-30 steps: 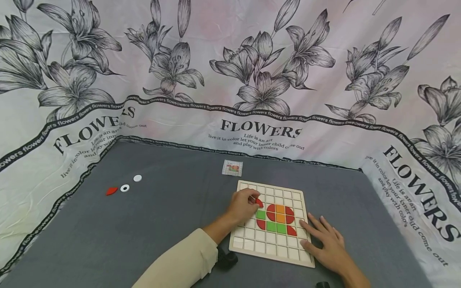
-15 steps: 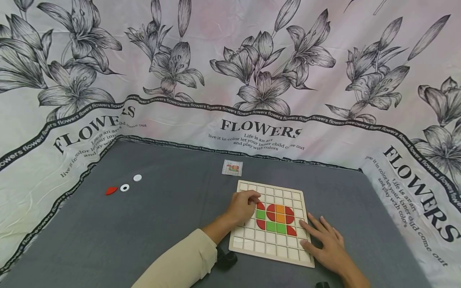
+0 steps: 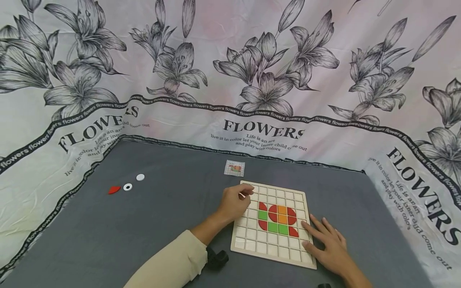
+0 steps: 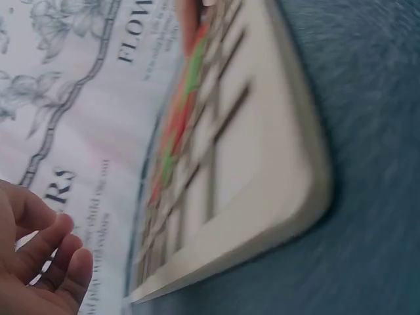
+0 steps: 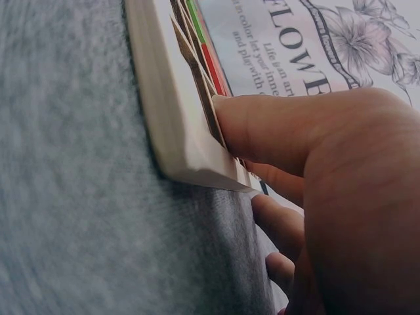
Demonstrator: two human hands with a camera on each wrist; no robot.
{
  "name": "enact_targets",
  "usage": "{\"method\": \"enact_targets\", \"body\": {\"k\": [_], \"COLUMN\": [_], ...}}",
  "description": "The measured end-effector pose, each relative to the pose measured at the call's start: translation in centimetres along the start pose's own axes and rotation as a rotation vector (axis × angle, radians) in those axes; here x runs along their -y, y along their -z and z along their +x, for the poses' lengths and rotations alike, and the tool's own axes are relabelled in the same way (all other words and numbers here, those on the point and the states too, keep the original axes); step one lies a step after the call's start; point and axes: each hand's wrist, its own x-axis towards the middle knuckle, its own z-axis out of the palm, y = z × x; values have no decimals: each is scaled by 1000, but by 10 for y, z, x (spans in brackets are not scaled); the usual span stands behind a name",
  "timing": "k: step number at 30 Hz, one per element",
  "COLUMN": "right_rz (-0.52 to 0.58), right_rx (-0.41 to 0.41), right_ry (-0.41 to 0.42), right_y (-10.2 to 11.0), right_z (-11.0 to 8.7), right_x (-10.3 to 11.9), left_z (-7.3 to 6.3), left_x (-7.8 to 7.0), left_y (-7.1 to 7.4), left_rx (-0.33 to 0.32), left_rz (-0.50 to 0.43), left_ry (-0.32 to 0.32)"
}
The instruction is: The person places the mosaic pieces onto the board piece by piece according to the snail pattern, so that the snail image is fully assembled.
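A wooden grid board (image 3: 248,245) lies on the grey cloth, with red, orange and green tiles set in its middle squares. At the pattern's upper left sits a red curved tile (image 3: 263,206), beside a green tile (image 3: 263,215). My left hand (image 3: 233,205) is over the board's left edge, fingers loosely bent; in the left wrist view nothing shows between its fingertips (image 4: 63,223). On the board's right edge rests my right hand (image 3: 328,245), fingers spread. The right wrist view shows its thumb (image 5: 262,128) on the board's frame.
Off to the left lie a red leaf-shaped piece (image 3: 114,190), a white ring with a dark centre (image 3: 127,187) and a white disc (image 3: 140,177). Behind the board is a small printed pattern card (image 3: 234,169). A floral curtain (image 3: 201,128) borders the grey table cloth (image 3: 162,208).
The left hand has let go of the red curved tile, which now sits in its square, and has drawn back left. The right hand stays on the board's edge. The head view has shifted slightly.
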Motion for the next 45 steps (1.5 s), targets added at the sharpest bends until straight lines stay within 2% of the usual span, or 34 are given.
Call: {"method": "enact_targets", "body": {"k": [4,12,19,21,25,30,33,38,39,43,45], "right_rz": [-2,-14,-13,-9,-9,-8,-11,-30,-31,-33,-32], "right_rx": [6,21,29,31,32,30,33,40,41,46,47], "right_ry": [-8,-25,-28,-29,-26,-25,-28,-38,-39,-40,-37], "right_y": [0,1,1,1,-1,0,0,0,0,1,1], "right_z": [0,0,1,0,1,1,2,2,2,2,2], "right_x": [0,2,1,1,0,1,2,2,2,1,2], "left_z": [1,-10,-24,-27,-34,-45,-52,-62,-64,-76,-83], "left_x": [-10,-23,-58,-58,-54,-43,-30,8,15,56,69], "left_y": [20,71,117,129,152,180,196,219,224,251,263], "left_rx": [-28,-150,-193,-205,-241,-326,-379,-457,-472,-559,-606], "left_rz": [-11,-4,52,50,79,109,125,152,130,186,208], "left_ry": [-32,-66,-116,-120,-84,-48,-52,-68,-70,-32,2]}}
